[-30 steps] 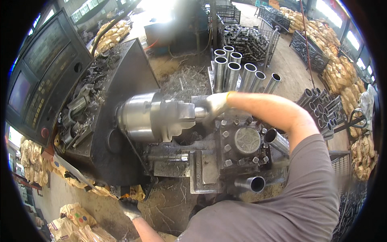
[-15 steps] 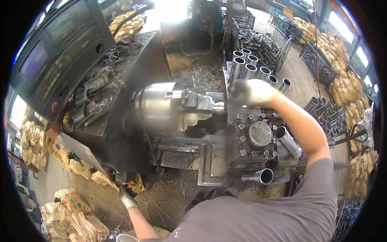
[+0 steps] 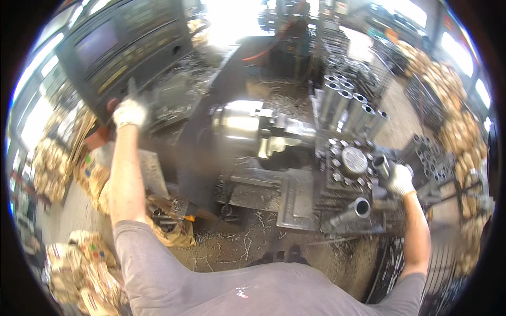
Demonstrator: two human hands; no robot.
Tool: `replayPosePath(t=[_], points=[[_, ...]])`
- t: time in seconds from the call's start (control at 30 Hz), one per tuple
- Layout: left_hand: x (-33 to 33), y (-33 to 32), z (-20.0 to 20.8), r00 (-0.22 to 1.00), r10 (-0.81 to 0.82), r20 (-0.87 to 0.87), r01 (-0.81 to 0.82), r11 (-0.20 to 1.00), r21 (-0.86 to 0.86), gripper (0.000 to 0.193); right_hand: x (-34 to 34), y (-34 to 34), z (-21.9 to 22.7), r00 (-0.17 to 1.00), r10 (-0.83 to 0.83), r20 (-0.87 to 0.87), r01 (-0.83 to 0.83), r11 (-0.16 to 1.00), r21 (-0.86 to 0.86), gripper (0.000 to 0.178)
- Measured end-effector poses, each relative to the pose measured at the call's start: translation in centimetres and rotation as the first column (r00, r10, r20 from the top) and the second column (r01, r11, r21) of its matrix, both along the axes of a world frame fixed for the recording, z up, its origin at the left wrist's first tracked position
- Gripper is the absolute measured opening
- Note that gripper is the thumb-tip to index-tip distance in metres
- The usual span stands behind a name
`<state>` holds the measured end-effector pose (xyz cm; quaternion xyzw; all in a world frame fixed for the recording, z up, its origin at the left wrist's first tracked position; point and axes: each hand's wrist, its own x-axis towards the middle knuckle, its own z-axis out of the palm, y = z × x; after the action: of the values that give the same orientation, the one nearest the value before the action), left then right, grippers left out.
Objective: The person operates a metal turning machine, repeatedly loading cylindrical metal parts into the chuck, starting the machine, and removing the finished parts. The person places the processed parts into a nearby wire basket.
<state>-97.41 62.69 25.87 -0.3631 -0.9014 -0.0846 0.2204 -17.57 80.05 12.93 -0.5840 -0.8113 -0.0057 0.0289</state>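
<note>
My left hand (image 3: 130,112), in a white glove, is raised in front of the dark control panel (image 3: 134,63), close to its red knob (image 3: 112,105). Motion smears its fingers, so their hold is unclear. On the right, my gloved right hand (image 3: 400,180) wraps round a grey metal tube (image 3: 381,165) beside the square tool post (image 3: 354,160). Another tube (image 3: 348,215) lies nearer to me on the machine. Left of the tool post is the lathe chuck (image 3: 240,124), with bright jaws toward the right.
Several upright tubes (image 3: 342,102) stand behind the tool post, and more are stacked (image 3: 424,155) at the far right. Metal shavings litter the floor (image 3: 232,253). Paper-wrapped bundles (image 3: 79,268) lie at the lower left. A dark sloping guard (image 3: 203,142) borders the chuck.
My left hand has risen from the lower left to the control panel. My right hand has come back from near the upright tubes to the tube beside the tool post. The view has shifted.
</note>
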Motion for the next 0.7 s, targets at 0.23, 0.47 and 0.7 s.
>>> replayPosePath(t=[0.23,0.47,0.7], points=[[12.5,-2.4,-1.5,0.875,-0.307,-0.374,0.464,0.751,0.47,0.053,5.4,-10.4,8.3,0.853,-0.235,-0.466,0.361,0.911,0.201,0.045],[47.4,-12.9,-8.8,-0.014,-0.877,0.48,0.604,0.375,0.703,0.09,-0.2,-20.8,8.1,-0.016,0.118,-0.993,-0.564,0.819,0.107,0.04],[54.0,-20.5,-15.9,0.288,-0.606,0.742,0.466,0.765,0.444,0.1,-10.7,-24.8,-2.8,0.247,0.312,-0.917,-0.741,0.671,0.029,0.069]])
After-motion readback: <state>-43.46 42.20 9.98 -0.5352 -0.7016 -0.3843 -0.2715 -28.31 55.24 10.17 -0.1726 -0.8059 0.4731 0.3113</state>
